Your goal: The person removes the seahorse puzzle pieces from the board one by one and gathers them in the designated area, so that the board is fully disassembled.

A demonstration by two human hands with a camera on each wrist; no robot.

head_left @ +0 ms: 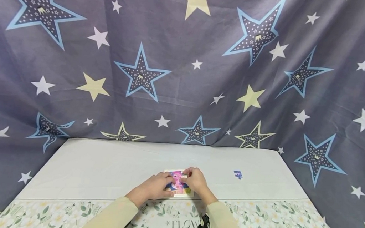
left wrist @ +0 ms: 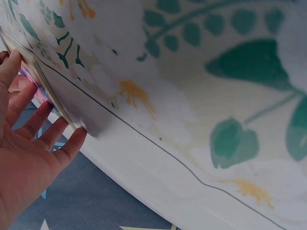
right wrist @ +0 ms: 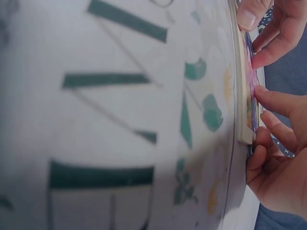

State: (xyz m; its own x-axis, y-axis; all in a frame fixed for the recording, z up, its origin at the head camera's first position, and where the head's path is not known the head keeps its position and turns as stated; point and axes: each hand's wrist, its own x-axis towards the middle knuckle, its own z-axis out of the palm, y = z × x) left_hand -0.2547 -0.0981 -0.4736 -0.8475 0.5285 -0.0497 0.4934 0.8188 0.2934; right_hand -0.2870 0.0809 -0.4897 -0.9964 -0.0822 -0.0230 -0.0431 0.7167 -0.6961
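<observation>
Flanking the lower-centre puzzle (head_left: 178, 185), left hand (head_left: 155, 186) spread, right hand (head_left: 196, 182) grip unclear, both are lying left of the blue piece (head_left: 238, 174).

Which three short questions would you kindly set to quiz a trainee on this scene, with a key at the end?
1. True or false: the person's left hand and right hand both touch the rectangular, cream-framed picture board with a pink figure on it.

2. Multiple choice: where does the small blue jigsaw shape lie?
(a) On top of the picture board
(b) On the plain white surface, to the right of the picture board
(c) On the flowered surface, to the left of the picture board

3. Fill in the blank: the dark grey fabric backdrop is printed with ____.

Key: 1. True. 2. (b). 3. Stars.
</observation>
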